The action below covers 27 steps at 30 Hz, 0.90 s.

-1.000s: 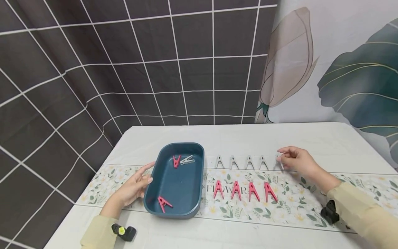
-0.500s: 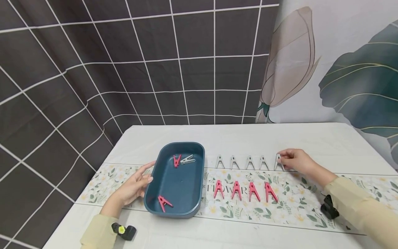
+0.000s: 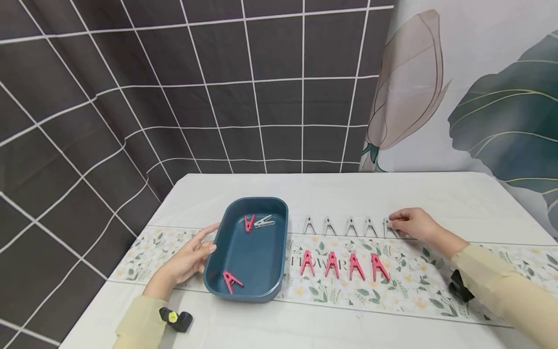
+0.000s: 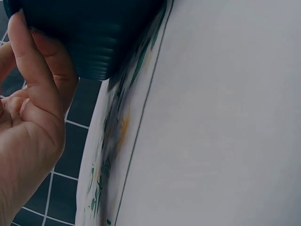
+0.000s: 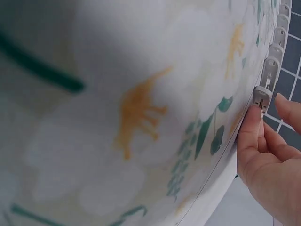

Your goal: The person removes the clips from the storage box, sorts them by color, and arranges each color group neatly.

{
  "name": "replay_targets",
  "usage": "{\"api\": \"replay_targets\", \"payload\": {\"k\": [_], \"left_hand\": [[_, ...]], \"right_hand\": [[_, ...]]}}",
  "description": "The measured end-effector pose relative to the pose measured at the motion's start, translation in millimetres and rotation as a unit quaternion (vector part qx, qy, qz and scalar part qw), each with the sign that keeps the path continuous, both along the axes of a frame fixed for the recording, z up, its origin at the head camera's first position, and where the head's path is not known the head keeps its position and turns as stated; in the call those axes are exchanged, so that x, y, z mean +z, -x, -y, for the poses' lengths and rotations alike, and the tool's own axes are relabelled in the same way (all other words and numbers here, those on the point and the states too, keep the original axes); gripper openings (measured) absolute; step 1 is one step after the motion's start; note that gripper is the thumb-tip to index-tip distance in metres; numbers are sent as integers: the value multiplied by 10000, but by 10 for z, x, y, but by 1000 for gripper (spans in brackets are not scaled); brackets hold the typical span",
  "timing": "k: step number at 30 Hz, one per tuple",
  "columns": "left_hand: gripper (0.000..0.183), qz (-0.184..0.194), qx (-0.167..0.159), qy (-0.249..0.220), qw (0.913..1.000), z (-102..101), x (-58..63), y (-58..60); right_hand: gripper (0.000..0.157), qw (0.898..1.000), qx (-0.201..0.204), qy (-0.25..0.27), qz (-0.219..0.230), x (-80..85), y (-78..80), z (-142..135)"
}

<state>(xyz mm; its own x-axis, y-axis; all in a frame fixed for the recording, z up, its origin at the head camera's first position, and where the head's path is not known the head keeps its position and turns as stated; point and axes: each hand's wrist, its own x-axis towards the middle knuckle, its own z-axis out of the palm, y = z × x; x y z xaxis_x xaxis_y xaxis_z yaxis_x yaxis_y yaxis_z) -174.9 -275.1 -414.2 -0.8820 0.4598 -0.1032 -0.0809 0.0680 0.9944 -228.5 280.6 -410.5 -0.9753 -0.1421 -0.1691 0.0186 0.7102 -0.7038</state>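
Note:
My right hand (image 3: 411,224) pinches the white clothespin (image 3: 386,227) at the right end of the back row; its fingertips cover part of one leg. In the right wrist view, my thumb tip lies right against that white clothespin (image 5: 262,96), while another finger stays raised apart from it. My left hand (image 3: 188,258) rests against the left side of a dark blue bin (image 3: 279,286), its index finger reaching along the rim. Seen from the left wrist, the fingers (image 4: 35,66) touch the bin's outer wall. Inside the bin lie two red clothespins (image 3: 231,281) and a white clothespin (image 3: 264,222).
Left of the right hand, several white clothespins (image 3: 351,227) stand in a row. Nearer, several red clothespins (image 3: 332,265) form a second row on the floral strip (image 3: 405,286) of the white tablecloth (image 3: 340,194). A dark checked cloth (image 3: 279,102) hangs behind the table.
The right hand has set the end white clothespin in line with its row, and its fingers now cover more of that clothespin's right leg. The left hand stays at the bin.

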Motion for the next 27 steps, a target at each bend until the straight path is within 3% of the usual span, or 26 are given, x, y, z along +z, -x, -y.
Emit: {"api": "replay_targets", "payload": {"k": [6,13,18,27], "left_hand": [[65,105,10,-46,9999,4,9,-6],[63,118,-74,-204,9997,5,9,-6],[62,114,-171,-328,9992,6,-16,1],[63,177,-74,-205,9996,19,-12,15]], "right_hand": [[47,9999,-30,-133,-33,80,-24,22],[43,9969,37,-318,-723,273,-49,77],[45,9947,102,-294,-981,418,-55,167],[39,9887,464,-46,-1425,661,-126,590]]}}
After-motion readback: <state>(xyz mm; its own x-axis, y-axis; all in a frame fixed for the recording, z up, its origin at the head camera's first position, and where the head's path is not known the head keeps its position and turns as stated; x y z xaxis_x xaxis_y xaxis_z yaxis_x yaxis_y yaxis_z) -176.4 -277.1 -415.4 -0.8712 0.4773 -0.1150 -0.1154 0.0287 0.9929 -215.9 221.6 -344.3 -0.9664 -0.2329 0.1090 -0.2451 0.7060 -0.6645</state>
